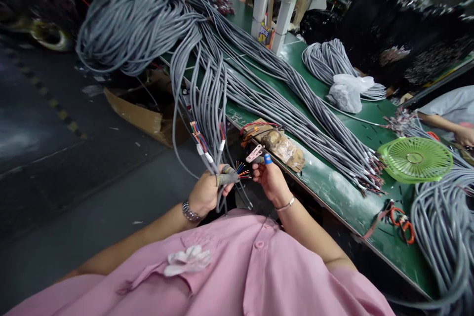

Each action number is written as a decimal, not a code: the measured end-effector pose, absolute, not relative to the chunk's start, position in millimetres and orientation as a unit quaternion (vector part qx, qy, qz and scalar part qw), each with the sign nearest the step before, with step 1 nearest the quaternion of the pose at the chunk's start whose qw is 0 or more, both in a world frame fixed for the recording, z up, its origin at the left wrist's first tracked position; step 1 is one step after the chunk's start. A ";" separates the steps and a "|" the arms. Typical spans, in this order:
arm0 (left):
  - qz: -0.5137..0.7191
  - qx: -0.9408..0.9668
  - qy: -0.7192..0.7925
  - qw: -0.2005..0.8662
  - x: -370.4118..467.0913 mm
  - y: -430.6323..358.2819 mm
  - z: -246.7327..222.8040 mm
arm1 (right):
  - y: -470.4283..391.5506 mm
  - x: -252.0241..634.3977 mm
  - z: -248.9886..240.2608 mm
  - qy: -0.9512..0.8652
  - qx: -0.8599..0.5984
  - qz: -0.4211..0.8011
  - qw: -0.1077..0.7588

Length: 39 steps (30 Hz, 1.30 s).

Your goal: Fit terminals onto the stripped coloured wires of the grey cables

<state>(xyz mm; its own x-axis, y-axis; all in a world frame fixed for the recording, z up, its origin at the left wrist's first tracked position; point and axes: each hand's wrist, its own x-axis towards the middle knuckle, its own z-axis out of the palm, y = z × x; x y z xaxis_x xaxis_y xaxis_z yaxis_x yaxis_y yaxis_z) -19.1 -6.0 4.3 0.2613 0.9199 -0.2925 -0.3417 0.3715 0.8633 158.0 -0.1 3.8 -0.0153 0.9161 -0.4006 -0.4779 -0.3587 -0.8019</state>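
My left hand [205,192], taped on thumb and finger, is closed round a grey cable [218,153] whose stripped end fans out into thin coloured wires [242,173]. More grey cables hang down beside it, some with white sleeves and bared coloured wires. Just right of the wire fan is my right hand [271,180], its fingers curled in and its thumb tip wrapped in blue. A pink clip [254,153] shows right at those fingertips; whether they touch it, I cannot tell. What the right fingers pinch, if anything, is hidden.
Long grey cable bundles [289,103] lie across the green table [333,207]. A tape-wrapped block [285,147] sits at its edge. To the right are a green fan [414,159], orange-handled cutters [402,222] and a co-worker's hand [464,136]. A cardboard box [137,113] stands below left.
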 end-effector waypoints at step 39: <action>0.250 0.223 0.240 0.911 -14.8 41.5 -19.2 | 31.3 143.4 -13.1 -0.179 -0.344 0.708 0.591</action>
